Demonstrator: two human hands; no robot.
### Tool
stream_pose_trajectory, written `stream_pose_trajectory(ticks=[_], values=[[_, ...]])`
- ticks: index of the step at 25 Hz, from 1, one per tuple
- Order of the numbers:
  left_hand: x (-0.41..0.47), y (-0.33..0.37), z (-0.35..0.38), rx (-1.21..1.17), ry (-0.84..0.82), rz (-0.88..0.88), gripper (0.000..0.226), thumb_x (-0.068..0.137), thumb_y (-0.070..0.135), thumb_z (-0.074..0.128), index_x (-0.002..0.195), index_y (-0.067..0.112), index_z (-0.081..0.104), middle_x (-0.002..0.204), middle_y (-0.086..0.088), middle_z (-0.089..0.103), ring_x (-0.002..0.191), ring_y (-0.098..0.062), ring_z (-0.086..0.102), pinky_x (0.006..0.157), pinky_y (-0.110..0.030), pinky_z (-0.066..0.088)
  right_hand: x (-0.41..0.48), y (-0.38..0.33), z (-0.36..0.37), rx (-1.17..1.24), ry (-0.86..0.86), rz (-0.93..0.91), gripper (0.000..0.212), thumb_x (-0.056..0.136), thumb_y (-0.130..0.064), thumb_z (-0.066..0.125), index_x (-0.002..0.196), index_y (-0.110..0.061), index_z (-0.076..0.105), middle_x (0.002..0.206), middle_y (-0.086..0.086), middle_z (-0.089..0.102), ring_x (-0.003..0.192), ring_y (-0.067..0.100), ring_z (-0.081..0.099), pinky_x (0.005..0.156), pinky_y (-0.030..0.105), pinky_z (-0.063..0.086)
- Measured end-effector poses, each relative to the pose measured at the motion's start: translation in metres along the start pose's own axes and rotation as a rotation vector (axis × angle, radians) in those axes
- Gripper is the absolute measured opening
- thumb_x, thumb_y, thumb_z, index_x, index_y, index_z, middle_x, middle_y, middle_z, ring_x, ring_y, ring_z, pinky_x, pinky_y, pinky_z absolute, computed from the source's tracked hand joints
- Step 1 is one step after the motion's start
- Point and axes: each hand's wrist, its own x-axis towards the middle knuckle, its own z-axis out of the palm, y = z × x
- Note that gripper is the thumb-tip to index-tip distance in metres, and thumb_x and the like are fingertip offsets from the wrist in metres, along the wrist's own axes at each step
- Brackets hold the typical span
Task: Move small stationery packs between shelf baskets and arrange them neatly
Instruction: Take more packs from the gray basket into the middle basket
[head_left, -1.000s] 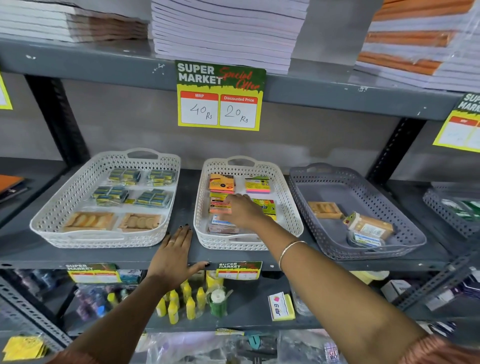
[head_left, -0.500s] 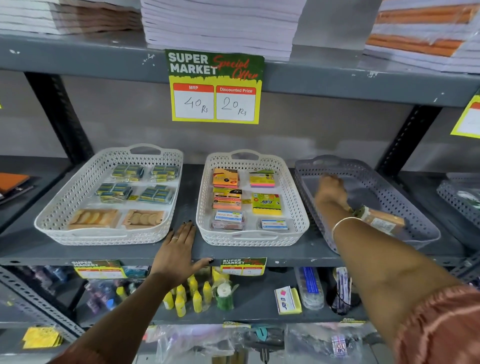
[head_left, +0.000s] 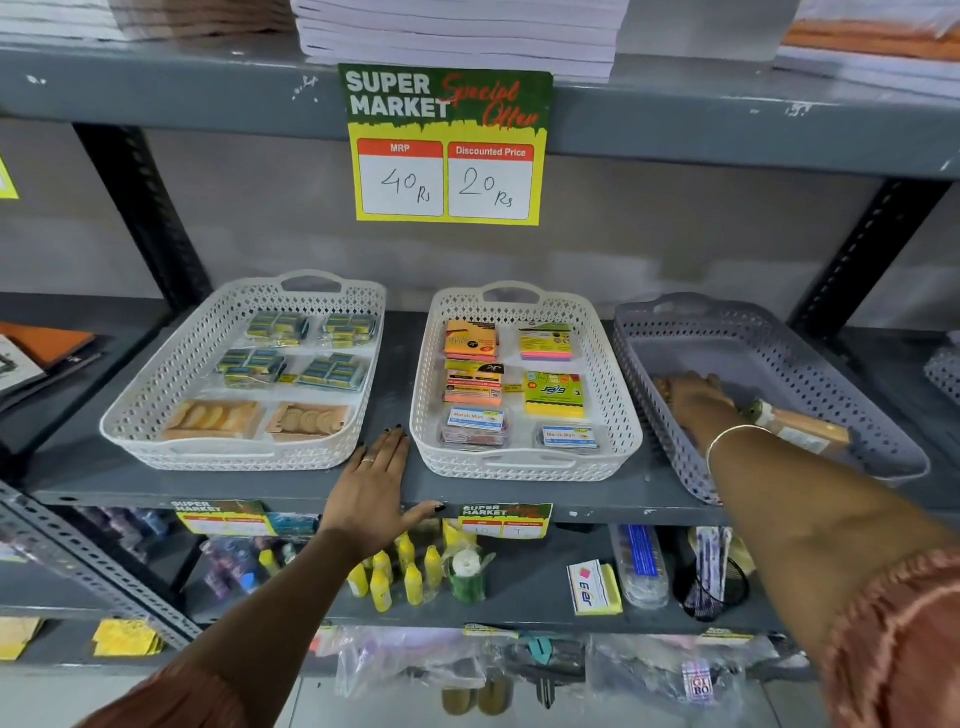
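Three baskets are set side by side on the grey shelf (head_left: 130, 480): a left white basket (head_left: 156, 415), a middle white basket (head_left: 621, 415) and a grey basket (head_left: 831, 374) at the right. In the two white ones the packs are laid flat in rows of like kinds, presumably so that each label can be read from the front. In the grey basket a tan pack (head_left: 808, 431) is seen lying askew near the front, partly behind the forearm; this basket is judged to be the unsorted source.

The right hand (head_left: 693, 397) is held low inside the grey basket, palm down, over a small tan pack (head_left: 661, 387) of which only an edge shows. Its fingers are curled downward, but whether they are closed on that pack cannot be told.

The left hand (head_left: 374, 488) is laid flat and spread on the shelf between the two white baskets, grasping nothing, probably as a brace while the reach is made.
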Motion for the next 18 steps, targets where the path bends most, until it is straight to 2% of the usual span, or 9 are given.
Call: stream_pose_trajectory(ticks=[2,5,10,14,18], values=[[0.0,0.0,0.001,-0.004,0.0,0.002,0.111,0.07,0.083,0.0,0.141,0.002,0.024,0.148,-0.014,0.029,0.137,-0.023,0.023,0.111,-0.039,0.015,0.001,0.002,0.0,-0.008,0.011,-0.017,0.047,0.097,-0.018,0.047,0.142,-0.017,0.039,0.148,0.014,0.036,0.138,0.038,0.028,0.112,0.05,0.033],[0.0,0.0,0.0,-0.001,0.016,0.005,0.113,0.068,0.084,-0.002,0.142,0.002,0.023,0.149,-0.013,0.028,0.137,-0.023,0.022,0.111,-0.039,0.013,0.003,0.004,0.003,-0.027,0.044,-0.047,0.045,0.098,-0.017,0.043,0.143,-0.015,0.039,0.146,0.016,0.036,0.135,0.039,0.03,0.11,0.049,0.036],[0.001,0.0,0.001,0.009,0.027,0.004,0.116,0.063,0.086,-0.007,0.144,0.005,0.016,0.152,-0.011,0.021,0.139,-0.021,0.015,0.112,-0.036,0.009,0.015,0.005,0.008,-0.026,0.033,-0.032,0.043,0.095,-0.016,0.048,0.138,-0.013,0.046,0.141,0.014,0.036,0.133,0.037,0.031,0.108,0.052,0.039],[0.002,-0.001,0.004,0.019,0.031,0.002,0.108,0.068,0.082,0.009,0.144,0.006,0.015,0.152,-0.01,0.02,0.139,-0.02,0.014,0.113,-0.036,0.008,0.02,0.003,0.009,-0.068,0.091,-0.024,0.038,0.097,-0.015,0.043,0.132,-0.006,0.052,0.134,0.015,0.039,0.13,0.037,0.033,0.103,0.051,0.043],[0.001,-0.002,0.004,0.015,0.03,0.008,0.108,0.068,0.082,0.01,0.144,0.006,0.012,0.153,-0.01,0.017,0.14,-0.02,0.011,0.113,-0.036,0.008,0.024,0.005,0.001,-0.116,0.082,-0.008,0.036,0.096,-0.016,0.047,0.13,-0.005,0.05,0.135,0.017,0.048,0.126,0.036,0.044,0.101,0.045,0.046]])
